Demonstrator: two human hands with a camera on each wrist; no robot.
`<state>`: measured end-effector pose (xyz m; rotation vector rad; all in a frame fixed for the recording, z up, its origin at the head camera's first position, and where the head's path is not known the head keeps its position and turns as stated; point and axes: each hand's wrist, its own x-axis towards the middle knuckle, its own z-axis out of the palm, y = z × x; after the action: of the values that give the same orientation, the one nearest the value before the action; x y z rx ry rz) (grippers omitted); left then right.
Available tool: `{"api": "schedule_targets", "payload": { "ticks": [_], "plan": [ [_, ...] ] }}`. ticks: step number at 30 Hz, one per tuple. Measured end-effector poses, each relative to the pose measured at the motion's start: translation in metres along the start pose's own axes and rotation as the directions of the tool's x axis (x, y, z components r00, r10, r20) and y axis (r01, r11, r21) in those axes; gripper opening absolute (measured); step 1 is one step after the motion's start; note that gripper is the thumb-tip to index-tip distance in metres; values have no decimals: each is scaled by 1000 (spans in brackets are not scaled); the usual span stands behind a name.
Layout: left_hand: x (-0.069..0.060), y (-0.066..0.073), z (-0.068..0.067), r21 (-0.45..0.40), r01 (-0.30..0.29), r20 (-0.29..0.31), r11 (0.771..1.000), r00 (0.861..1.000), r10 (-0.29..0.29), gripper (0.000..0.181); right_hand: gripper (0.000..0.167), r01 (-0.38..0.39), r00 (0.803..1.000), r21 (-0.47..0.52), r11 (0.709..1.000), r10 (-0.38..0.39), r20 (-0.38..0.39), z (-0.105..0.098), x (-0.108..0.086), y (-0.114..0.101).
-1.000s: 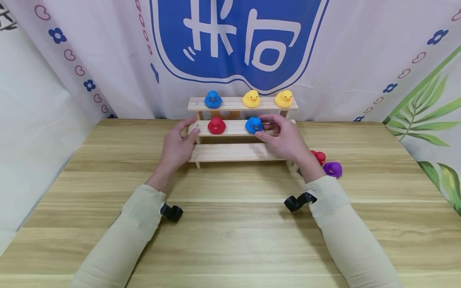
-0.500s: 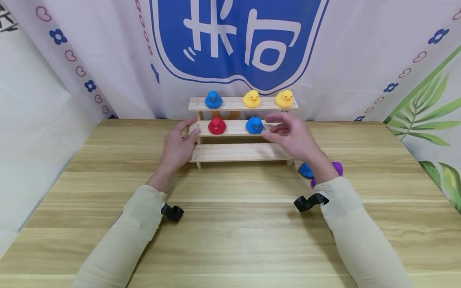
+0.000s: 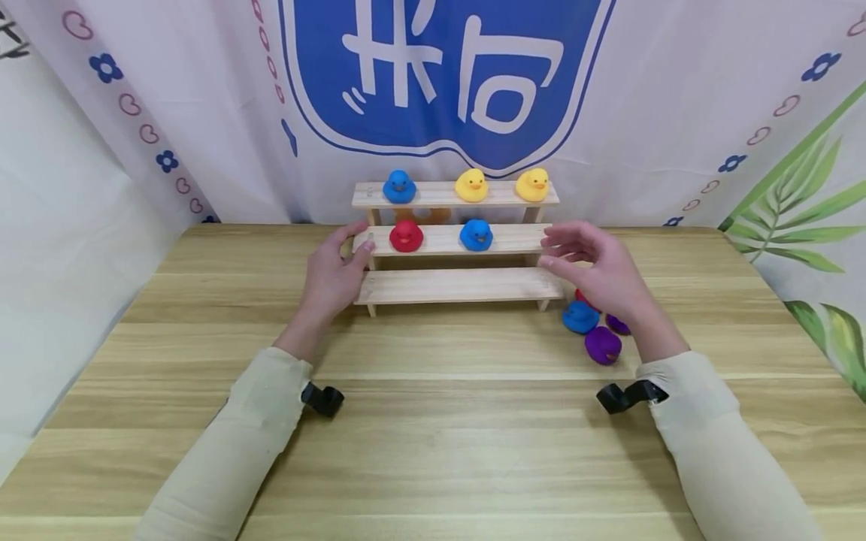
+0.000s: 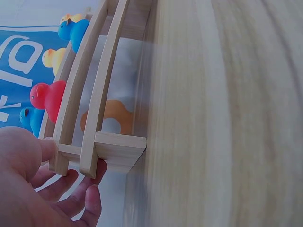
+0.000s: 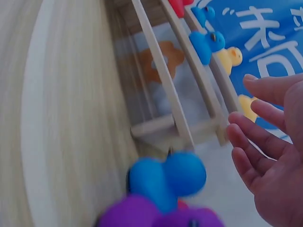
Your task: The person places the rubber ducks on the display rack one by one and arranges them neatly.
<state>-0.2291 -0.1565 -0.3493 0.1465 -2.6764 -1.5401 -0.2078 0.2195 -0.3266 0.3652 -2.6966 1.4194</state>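
A three-step wooden rack stands at the back of the table. My left hand grips the left end of its middle step, thumb on top; the left wrist view shows the fingers around that end. On the middle step sit a red duck and a blue duck. The top step bears another blue duck and two yellow ducks. My right hand hovers by the rack's right end, fingers apart, holding nothing.
Right of the rack, below my right hand, several ducks lie on the table: a blue one, a purple one, another purple one and a partly hidden red one. A printed curtain hangs behind.
My right hand has let go of the blue duck on the middle step and moved right, uncovering the ducks beside the rack. My left hand has stayed at the rack's left end.
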Motion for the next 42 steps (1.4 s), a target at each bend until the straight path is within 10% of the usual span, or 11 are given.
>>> {"api": "schedule_targets", "payload": {
  "ticks": [13, 42],
  "plan": [
    [-1, 0, -1, 4, -4, -8, 1000, 1000, 4, 49, 42, -60, 998, 4, 998, 60, -16, -35, -14, 36],
    [1, -5, -1, 11, -52, -13, 999, 999, 52, 48, 46, -162, 952, -81, 983, 178, 251, -58, -19, 80]
  ]
}}
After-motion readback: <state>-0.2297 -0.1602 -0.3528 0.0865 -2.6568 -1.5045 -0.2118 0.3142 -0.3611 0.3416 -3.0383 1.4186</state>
